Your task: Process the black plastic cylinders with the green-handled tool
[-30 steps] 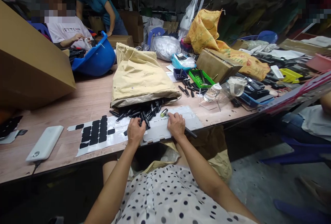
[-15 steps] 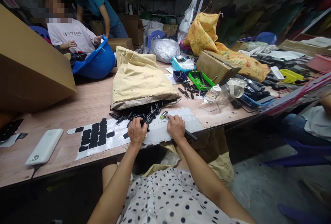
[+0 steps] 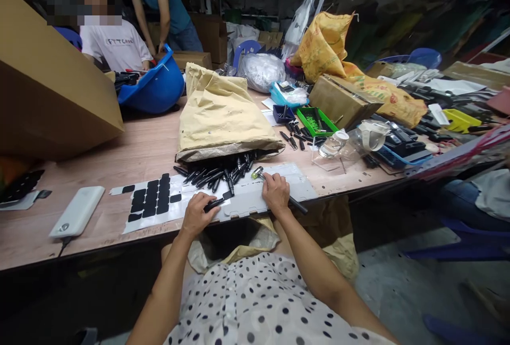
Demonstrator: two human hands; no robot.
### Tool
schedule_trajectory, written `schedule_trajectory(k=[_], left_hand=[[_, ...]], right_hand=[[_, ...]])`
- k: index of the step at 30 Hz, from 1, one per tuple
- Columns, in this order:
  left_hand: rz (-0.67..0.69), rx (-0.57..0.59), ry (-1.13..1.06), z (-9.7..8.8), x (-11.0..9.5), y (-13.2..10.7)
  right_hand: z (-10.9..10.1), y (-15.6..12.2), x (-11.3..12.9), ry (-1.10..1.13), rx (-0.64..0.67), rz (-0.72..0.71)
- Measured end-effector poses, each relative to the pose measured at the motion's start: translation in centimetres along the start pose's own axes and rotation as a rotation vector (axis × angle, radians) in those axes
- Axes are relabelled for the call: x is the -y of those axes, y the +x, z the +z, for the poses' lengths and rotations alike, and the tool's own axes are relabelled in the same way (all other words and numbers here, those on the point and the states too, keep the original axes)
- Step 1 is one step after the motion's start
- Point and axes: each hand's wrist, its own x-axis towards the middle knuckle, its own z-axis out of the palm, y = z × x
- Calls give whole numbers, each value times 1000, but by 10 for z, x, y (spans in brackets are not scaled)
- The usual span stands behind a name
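Note:
My left hand (image 3: pixel 196 215) is closed around a slim black pen-like part (image 3: pixel 214 204) at the table's near edge. My right hand (image 3: pixel 275 192) is closed on a small hammer (image 3: pixel 258 173) with a black handle that sticks out past the table edge. Both hands rest on a white backing sheet (image 3: pixel 247 194). A pile of black pen-like parts (image 3: pixel 217 171) spills from the mouth of a tan paper sack (image 3: pixel 225 116) just beyond my hands. Left of my hands lies a sheet of black rectangular stickers (image 3: pixel 153 201).
A white power bank (image 3: pixel 77 211) lies at the left. A big cardboard box (image 3: pixel 48 90) and a blue tub (image 3: pixel 155 87) stand behind it, with two people there. A green tray (image 3: pixel 316 120), a brown box (image 3: pixel 342 101), a yellow sack (image 3: pixel 330 42) and black parts crowd the right. An open sack (image 3: pixel 235 238) sits below the table edge.
My left hand has drawn back from the pile toward the table edge with one black part in it. My right hand stays on the hammer.

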Motion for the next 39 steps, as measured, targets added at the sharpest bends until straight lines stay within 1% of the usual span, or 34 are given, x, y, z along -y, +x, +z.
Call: schedule_trajectory(k=[4, 8, 11, 14, 17, 20, 23, 25, 27, 29, 33, 37, 39], left_hand=[[-76, -29, -53, 2, 2, 2], [-125, -8, -84, 4, 0, 4], [-152, 16, -119, 4, 1, 5], [-162, 38, -155, 1, 3, 6], [-161, 48, -187, -3, 4, 7], [-177, 58, -211, -6, 4, 7], [-209, 64, -231, -7, 2, 7], [-253, 55, -255, -5, 2, 6], [-301, 41, -284, -4, 2, 5], [-319, 26, -300, -1, 2, 3], [-292, -2, -306, 2, 4, 1], [-270, -8, -288, 1, 5, 1], [-227, 1, -263, 1, 5, 2]], right_hand=[[-6, 2, -4, 48, 29, 14], [-18, -6, 3, 172, -17, -13], [-29, -20, 21, 363, -23, -86], [-39, -36, 44, 594, 66, -183], [-43, -48, 63, 722, 167, -227], [-42, -54, 74, 757, 225, -244], [-43, -56, 81, 760, 232, -271], [-44, -58, 86, 746, 229, -296], [-45, -60, 90, 714, 229, -319], [-44, -63, 93, 670, 243, -344], [-39, -64, 93, 606, 272, -354], [-37, -60, 87, 701, 197, -326], [-37, -60, 84, 757, 160, -320]])
